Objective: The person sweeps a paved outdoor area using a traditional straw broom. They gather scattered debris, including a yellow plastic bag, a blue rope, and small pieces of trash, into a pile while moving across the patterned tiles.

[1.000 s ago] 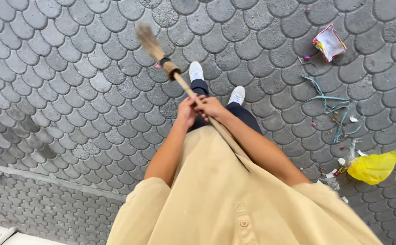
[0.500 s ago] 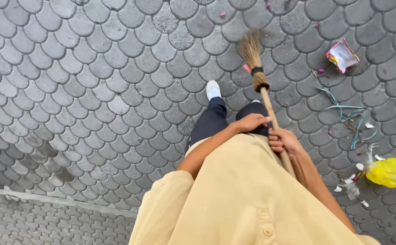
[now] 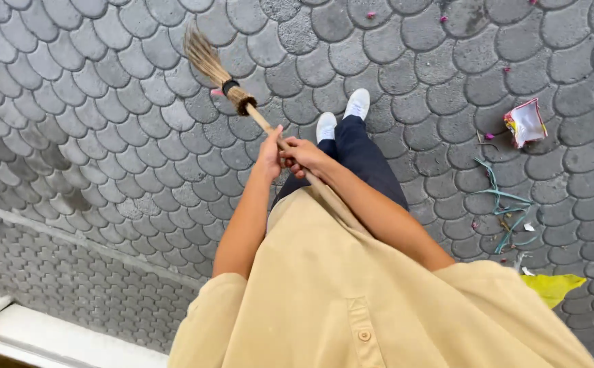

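Note:
I look down my beige shirt at a straw broom (image 3: pixel 210 67) with a wooden handle. Its bristles point up and to the left over the grey scalloped paving stones (image 3: pixel 106 136). My left hand (image 3: pixel 268 155) grips the handle just below the dark binding. My right hand (image 3: pixel 304 155) grips the same handle right beside it, slightly lower. Both hands are close together in front of my waist. My dark trousers and two white shoes (image 3: pixel 343 116) show just right of the hands.
Litter lies on the right: a crumpled red and white wrapper (image 3: pixel 525 123), teal strings (image 3: pixel 505 204), a yellow bag (image 3: pixel 552 286) and small pink scraps. A pale kerb strip (image 3: pixel 72 238) crosses lower left, with a white ledge (image 3: pixel 52 337) at the bottom corner.
The broom head has swung from the right, near the litter, back to the left of my feet. Both hands stayed on the handle and came close together.

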